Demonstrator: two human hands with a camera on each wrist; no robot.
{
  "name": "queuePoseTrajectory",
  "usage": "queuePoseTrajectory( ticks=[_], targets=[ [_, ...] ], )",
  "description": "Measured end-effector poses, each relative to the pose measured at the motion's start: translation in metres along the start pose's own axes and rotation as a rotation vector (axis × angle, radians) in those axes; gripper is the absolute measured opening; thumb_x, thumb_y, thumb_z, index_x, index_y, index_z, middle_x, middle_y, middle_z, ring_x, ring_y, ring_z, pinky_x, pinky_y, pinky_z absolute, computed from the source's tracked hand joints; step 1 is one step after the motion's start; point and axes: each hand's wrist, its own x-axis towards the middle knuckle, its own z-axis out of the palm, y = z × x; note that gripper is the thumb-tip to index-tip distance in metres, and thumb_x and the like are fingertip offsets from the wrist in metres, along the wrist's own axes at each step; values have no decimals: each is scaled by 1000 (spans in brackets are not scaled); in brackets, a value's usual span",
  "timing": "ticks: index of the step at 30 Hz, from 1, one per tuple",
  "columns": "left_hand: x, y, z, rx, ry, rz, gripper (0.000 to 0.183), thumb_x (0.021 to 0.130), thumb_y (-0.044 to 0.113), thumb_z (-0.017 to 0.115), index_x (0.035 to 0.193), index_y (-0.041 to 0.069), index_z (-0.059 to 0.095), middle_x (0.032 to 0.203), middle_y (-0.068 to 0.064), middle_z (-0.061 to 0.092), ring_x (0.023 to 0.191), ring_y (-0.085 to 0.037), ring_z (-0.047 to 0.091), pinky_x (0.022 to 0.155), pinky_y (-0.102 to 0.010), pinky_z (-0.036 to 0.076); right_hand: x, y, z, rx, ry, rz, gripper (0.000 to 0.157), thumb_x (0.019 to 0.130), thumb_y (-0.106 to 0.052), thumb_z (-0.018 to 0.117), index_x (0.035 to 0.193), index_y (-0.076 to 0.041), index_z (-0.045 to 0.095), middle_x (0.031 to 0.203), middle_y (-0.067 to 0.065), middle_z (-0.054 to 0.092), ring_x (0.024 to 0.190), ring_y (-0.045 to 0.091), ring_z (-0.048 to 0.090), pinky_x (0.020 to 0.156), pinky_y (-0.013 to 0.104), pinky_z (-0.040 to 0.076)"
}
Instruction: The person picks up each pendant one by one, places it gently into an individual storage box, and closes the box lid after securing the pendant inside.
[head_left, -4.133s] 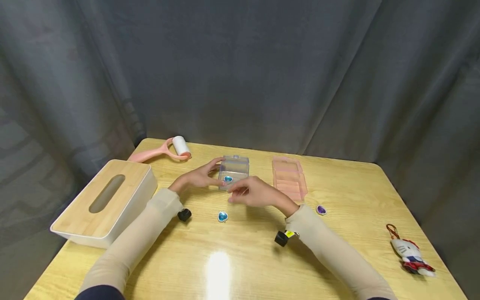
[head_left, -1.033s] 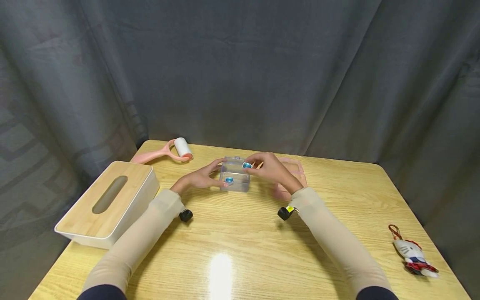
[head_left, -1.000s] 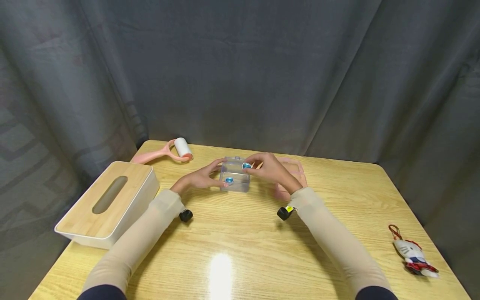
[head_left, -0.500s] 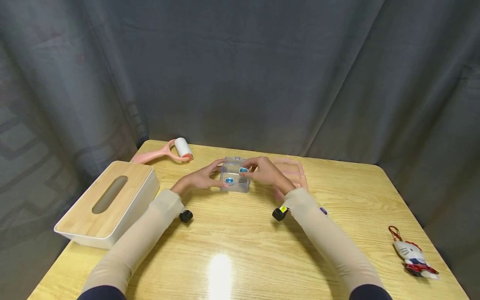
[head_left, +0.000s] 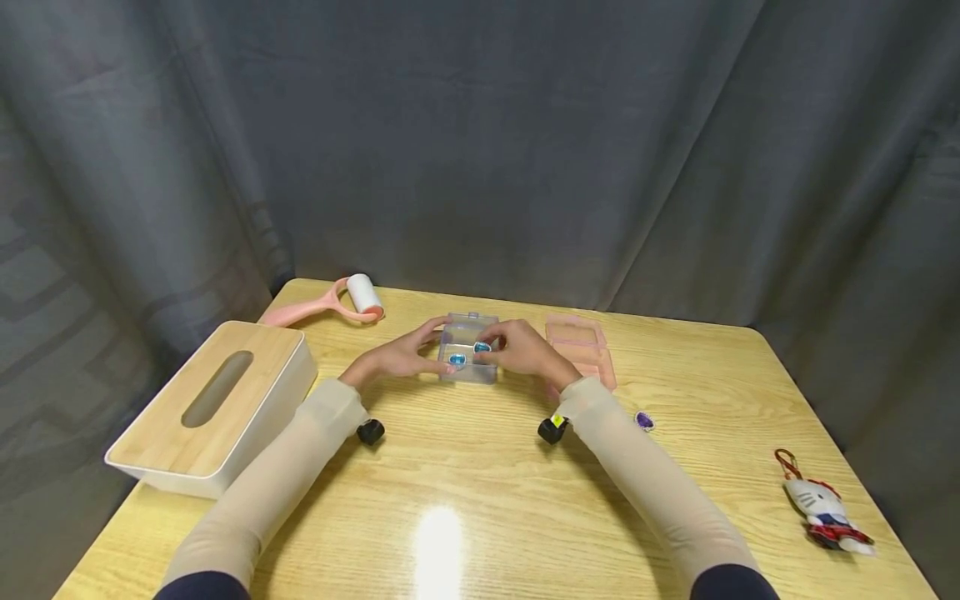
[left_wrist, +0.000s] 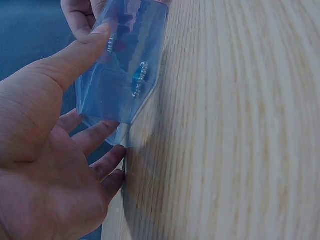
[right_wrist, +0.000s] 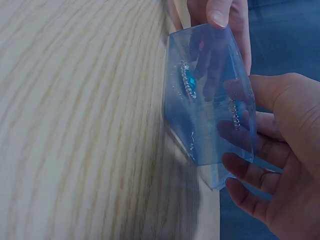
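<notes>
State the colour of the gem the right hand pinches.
The gem is blue with a pale rim, clearest in head view.

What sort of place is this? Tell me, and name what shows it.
Most likely a staged filming corner; the wider room is hidden. Plain dark-grey fabric curtains hang behind the light wood-grained table and at both its sides, and two boxy black wrist cameras are worn.

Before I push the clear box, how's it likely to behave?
The clear box will probably hold its shape; its walls look like stiff plastic. It's likely light and easily slid, being thin-walled, though the left hand grips it. The blue gem lying inside could shift, if loose.
</notes>
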Motion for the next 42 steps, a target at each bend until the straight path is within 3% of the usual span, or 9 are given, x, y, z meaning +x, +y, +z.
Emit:
queuePoseTrajectory(
  ticks=[6,11,18,34,38,42],
  targets=[
    [0,0,1,-1,6,-6,95,99,26,71,166,21,5,171,-21,16,160,-41,13,126,-66,18,3,2,4,-21,-26,0,32,95,-32,76,120,-12,75,108,3,77,69,10,60,66,27,52],
    [-2,-1,3,-3,-1,-15,95,99,27,71,166,21,4,171,-22,17,160,-42,14,126,-65,19,4,2,6,-34,-66,14,30,95,-32,76,118,-13,76,110,3,78,80,10,69,75,29,59],
    [-2,2,2,18,10,-17,95,99,29,71,166,22,4,171,-21,16,160,-41,13,125,-67,20,8,-4,3,-97,-98,39,29,94,-32,77,116,-14,77,114,5,78,97,20,74,90,39,60],
    [-1,0,3,26,11,-6,94,99,27,70,166,21,5,171,-21,18,160,-39,15,125,-65,20,9,-9,0,-179,-127,43,32,95,-33,75,118,-11,76,115,5,78,106,23,74,96,41,59],
    [-2,2,2,24,10,-6,95,99,27,71,166,22,5,171,-21,17,160,-39,15,126,-65,20,4,-15,-9,-177,-114,47,35,96,-35,74,122,-11,75,121,6,76,103,22,75,91,40,61],
    [-2,2,0,27,15,-2,95,99,28,71,166,22,4,171,-22,16,160,-41,14,126,-65,18,-8,-23,-31,-148,-61,20,38,97,-33,72,126,-8,73,130,9,72,101,25,73,87,40,61]
  ],
)
